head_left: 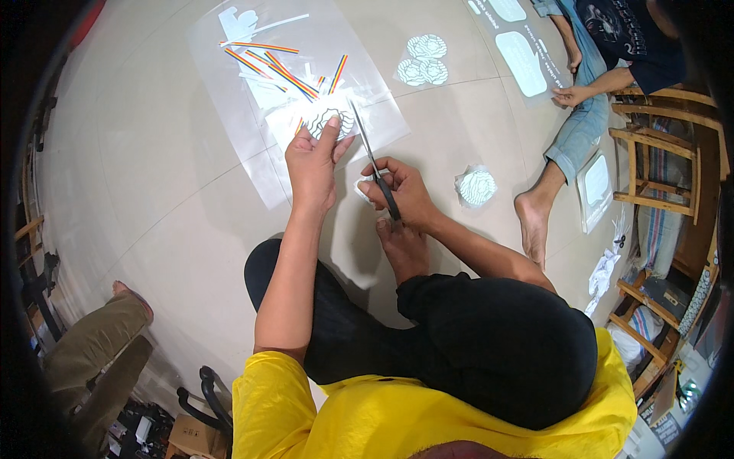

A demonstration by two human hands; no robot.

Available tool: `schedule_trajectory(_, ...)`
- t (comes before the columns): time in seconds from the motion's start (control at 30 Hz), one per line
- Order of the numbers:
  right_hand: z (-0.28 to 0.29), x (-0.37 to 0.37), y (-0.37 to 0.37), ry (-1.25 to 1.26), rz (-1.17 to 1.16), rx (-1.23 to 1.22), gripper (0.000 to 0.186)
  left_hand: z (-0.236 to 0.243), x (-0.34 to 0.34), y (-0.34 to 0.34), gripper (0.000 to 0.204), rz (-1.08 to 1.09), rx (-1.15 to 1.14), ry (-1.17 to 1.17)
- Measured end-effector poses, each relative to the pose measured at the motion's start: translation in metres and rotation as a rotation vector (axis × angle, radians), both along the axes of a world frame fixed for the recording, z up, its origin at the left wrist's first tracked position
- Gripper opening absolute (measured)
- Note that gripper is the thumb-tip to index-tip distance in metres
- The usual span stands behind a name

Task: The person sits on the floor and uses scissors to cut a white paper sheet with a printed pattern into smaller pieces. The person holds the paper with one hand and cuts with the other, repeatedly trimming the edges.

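Observation:
My left hand point(315, 167) pinches a white cut sheet piece point(334, 130) printed with dark wavy lines, thumb on top. My right hand point(409, 195) grips a pair of scissors point(365, 141) by the dark handles. The long metal blades point away from me along the right edge of the piece; whether they touch it I cannot tell. Beneath the left hand lies a translucent plastic sheet point(229, 126) on the floor. White offcuts and several strips point(290, 78) striped in red, yellow and blue are scattered on it.
Wavy-lined pieces lie on the tiles: a cluster point(423, 60) ahead and a single one point(475, 186) to the right. Another person's hand point(575, 95) rests by a sheet with pale shapes point(522, 64). Wooden chairs point(665, 157) stand far right; another person's leg point(103, 336) is at left.

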State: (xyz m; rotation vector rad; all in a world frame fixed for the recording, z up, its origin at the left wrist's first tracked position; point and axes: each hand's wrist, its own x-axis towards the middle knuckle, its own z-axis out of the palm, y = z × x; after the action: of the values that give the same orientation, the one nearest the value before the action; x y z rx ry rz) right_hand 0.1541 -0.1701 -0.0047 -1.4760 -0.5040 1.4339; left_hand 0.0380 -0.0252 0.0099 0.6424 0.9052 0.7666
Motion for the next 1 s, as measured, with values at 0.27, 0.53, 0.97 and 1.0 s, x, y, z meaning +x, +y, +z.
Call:
schedule_trajectory(0.27, 0.0029, -0.0007, 0.0, -0.024, 0.007, 0.0, 0.036, 0.0024, -0.001, -0.0003, 0.027, 0.006, -0.013, -0.034)
schedule_trajectory(0.53, 0.0036, -0.0044, 0.0005, -0.025, -0.023, -0.016, 0.028, 0.0029, -0.0014, -0.0003, 0.028, 0.016, -0.018, -0.019)
schedule_trajectory(0.97, 0.0036, -0.0051, 0.0009, -0.034, -0.021, -0.026, 0.028, -0.0012, -0.0029, -0.0007, 0.03, 0.016, 0.002, 0.001)
schedule_trajectory(1.0, 0.0045, -0.0044, 0.0013, -0.038, -0.02, -0.02, 0.028, 0.0003, -0.0019, -0.0009, 0.03, 0.014, -0.002, 0.002)
